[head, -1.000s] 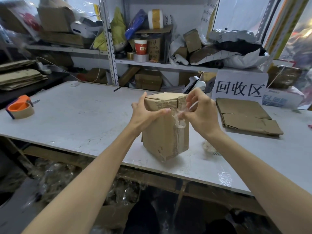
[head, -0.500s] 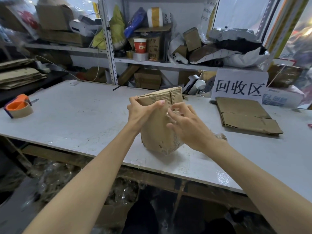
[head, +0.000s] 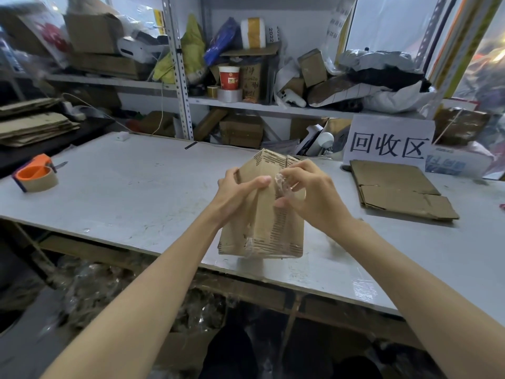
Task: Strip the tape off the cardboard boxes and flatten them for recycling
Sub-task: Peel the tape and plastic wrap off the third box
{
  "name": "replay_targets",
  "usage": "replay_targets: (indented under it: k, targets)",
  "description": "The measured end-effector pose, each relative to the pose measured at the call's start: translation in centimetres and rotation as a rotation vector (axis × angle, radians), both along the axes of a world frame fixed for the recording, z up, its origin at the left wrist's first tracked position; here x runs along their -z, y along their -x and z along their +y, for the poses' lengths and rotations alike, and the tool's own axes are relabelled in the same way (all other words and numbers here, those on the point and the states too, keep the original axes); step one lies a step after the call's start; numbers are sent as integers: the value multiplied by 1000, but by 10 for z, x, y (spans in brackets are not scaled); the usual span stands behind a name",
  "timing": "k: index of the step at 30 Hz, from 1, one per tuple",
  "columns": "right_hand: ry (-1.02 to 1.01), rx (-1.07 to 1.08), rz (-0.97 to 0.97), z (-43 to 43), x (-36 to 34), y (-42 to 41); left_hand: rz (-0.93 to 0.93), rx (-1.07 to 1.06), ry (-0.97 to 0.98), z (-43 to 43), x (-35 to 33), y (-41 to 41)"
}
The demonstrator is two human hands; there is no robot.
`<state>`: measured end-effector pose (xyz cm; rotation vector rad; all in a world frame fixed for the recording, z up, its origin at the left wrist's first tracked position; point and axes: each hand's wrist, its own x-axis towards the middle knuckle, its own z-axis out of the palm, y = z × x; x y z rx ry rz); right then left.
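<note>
A small brown cardboard box [head: 273, 233] stands tilted on the grey table [head: 131, 195], one corner edge facing me. My left hand [head: 237, 195] grips its left side, thumb across the near face. My right hand [head: 308, 195] pinches a crumpled strip of clear tape [head: 281, 184] at the box's upper right edge. More clear tape clings along the box's bottom edge. A flattened cardboard box [head: 396, 190] lies on the table to the right.
An orange tape dispenser [head: 35, 175] sits at the table's left. A white sign with black characters [head: 388, 144] stands behind the flattened cardboard. Cluttered shelves [head: 246, 102] run along the back. Stacked flat cardboard [head: 32, 127] lies far left. Crumpled plastic fills the space under the table.
The box has been turned and tipped in my hands, so a different corner faces me. My right hand has come back up to its upper edge, pinching tape.
</note>
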<state>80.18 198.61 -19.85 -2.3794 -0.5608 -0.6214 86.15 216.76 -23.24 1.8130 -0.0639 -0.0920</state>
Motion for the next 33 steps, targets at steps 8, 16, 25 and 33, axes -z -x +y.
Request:
replay_targets:
  k: [8, 16, 25, 33]
  targets:
    - [67, -4, 190, 1, -9, 1, -50, -74, 108, 5, 1, 6]
    - [-201, 170, 146, -4, -18, -4, -69, 67, 106, 10, 1, 9]
    - [-3, 115, -26, 3, 4, 1, 155, 192, -175, 12, -4, 11]
    - [14, -109, 341, -5, -3, 0, 59, 71, 49, 12, 1, 12]
